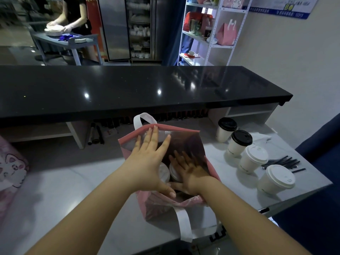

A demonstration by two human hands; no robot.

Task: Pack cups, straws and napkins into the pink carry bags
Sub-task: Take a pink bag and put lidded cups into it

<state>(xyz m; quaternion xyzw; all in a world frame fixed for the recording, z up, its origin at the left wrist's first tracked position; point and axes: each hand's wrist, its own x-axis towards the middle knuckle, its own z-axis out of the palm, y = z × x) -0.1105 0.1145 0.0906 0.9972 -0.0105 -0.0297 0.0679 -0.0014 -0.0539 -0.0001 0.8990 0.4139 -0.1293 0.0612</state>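
Standing in the middle of the white worktop (73,181) is a pink carry bag (156,210) with its mouth wide open. Its inside is shiny and silver. Two cups with white lids sit down in it, side by side: the left cup (163,173) and the right cup (173,174).

The left hand (149,162) lies flat over the open mouth. Its fingers are straight and spread, with the tips near the far rim. The right hand (189,172) is down inside the bag, over the right cup. Its fingers are spread too. Neither hand pinches anything. One white handle (142,119) sticks up at the far side, and the other handle (184,225) hangs down the near side.

To the right of the bag, four more cups stand in a slanted row on the worktop. The far black-lid cup (226,129) and the near black-lid cup (239,142) are at the back. The far white-lid cup (254,158) and the near white-lid cup (276,179) are at the front. Black straws (283,162) lie just beside the white-lid cups.

The hands cover most of the two cups in the bag, so only bits of their lids show. I cannot tell if the right hand touches the lid. The bottom of the bag is too dark to see. Something white and crumpled (261,136) lies behind the row; I cannot tell if it is napkins. At the left edge, a cat bag (11,168) in pink is cut off.
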